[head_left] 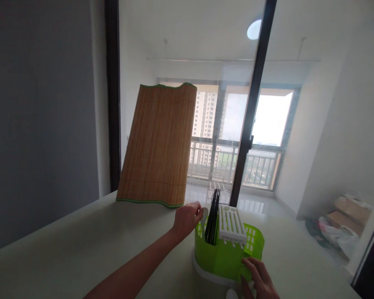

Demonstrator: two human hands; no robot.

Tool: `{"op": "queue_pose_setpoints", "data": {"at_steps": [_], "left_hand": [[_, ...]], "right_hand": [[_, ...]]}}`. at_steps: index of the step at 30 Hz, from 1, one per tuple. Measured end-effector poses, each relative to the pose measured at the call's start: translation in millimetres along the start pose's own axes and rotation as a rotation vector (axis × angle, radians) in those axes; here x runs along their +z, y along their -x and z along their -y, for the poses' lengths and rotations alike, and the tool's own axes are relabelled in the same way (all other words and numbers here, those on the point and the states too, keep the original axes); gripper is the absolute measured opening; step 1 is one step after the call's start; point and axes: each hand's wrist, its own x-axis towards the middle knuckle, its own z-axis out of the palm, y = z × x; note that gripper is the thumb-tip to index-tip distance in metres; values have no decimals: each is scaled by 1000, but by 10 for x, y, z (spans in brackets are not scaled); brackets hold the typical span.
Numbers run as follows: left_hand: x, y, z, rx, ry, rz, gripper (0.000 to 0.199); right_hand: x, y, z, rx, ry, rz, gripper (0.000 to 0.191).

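A lime-green plastic utensil holder (220, 257) stands on a white base on the pale counter (81, 249). Black chopsticks (212, 216) and a white slotted insert (232, 224) stick up out of it. My left hand (187, 218) reaches across to the holder's far left rim, fingers curled around a white spoon-like handle (205, 214) there. At the near right side my right hand (259, 278) rests against the holder's wall, steadying it.
A bamboo mat (157, 145) with green edging stands upright against the glass at the counter's back. Behind the glass lie a black door frame (252, 104), a balcony with a railing and a folding rack. Boxes and bags sit on the floor at the right.
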Motion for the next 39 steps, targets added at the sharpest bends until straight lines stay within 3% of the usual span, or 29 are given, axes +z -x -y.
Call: {"op": "queue_pose_setpoints", "data": {"at_steps": [3,6,9,11,15,19,25,30,35,39], "left_hand": [[-17,26,-9,-1,16,28,20],[-158,86,-42,-14,69,-40,22],[-308,294,-133,-4,155,-132,23],[-320,529,-238,30,247,-68,21],[-38,1033,-498,43,365,305,19],[368,1253,-657,65,365,590,33],[596,1229,-651,82,323,732,31],[655,1236,-560,14,372,693,21],[455,1206,-379,-76,372,655,13],[-75,1100,-176,-51,444,521,11]], "right_hand": [[-76,-33,20,-34,13,25,33],[-137,-56,73,20,5,44,31],[-188,-74,116,10,-3,69,33],[-211,-80,128,12,-6,69,33],[-225,-76,123,17,-24,72,32],[-213,-68,90,37,-49,82,32],[-121,-27,87,129,-149,71,31],[-21,11,120,222,-207,33,29],[50,44,71,187,-183,8,30],[23,15,5,81,-112,7,30]]}}
